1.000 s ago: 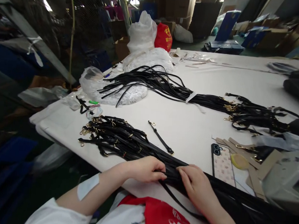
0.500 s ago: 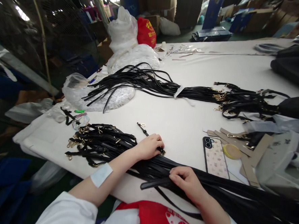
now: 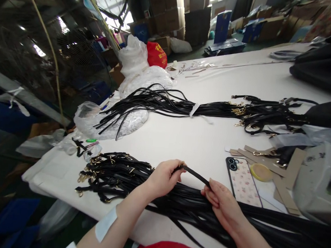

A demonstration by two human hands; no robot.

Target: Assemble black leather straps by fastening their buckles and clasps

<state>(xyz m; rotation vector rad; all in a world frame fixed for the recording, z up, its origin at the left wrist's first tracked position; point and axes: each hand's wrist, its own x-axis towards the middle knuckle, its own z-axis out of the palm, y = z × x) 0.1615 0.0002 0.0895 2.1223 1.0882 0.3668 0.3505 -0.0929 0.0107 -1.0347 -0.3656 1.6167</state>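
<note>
A narrow black strap (image 3: 196, 175) stretches taut between my two hands above the near bundle. My left hand (image 3: 162, 178) is closed around its buckle end, where a small metal buckle (image 3: 181, 164) shows at the fingertips. My right hand (image 3: 225, 203) pinches the strap farther along; whatever lies inside its curled fingers is hidden. Beneath both hands runs a thick bundle of black straps (image 3: 190, 200), its gold-clasped ends (image 3: 103, 172) spread out at the left. The bundle's far part (image 3: 277, 220) passes behind my right forearm toward the right edge.
Another black strap bundle (image 3: 208, 109), bound by a white tie (image 3: 194, 109), lies across the white table (image 3: 164, 135). Right of my hands are a phone (image 3: 244, 181), a yellow disc (image 3: 261, 172) and cardboard strips (image 3: 286, 191). A clear plastic bag (image 3: 134, 124) lies at the left.
Both hands have risen off the bundle and come closer together. The short buckled piece is now up in my left hand, and a strap spans to my right hand. The view has tilted upward.
</note>
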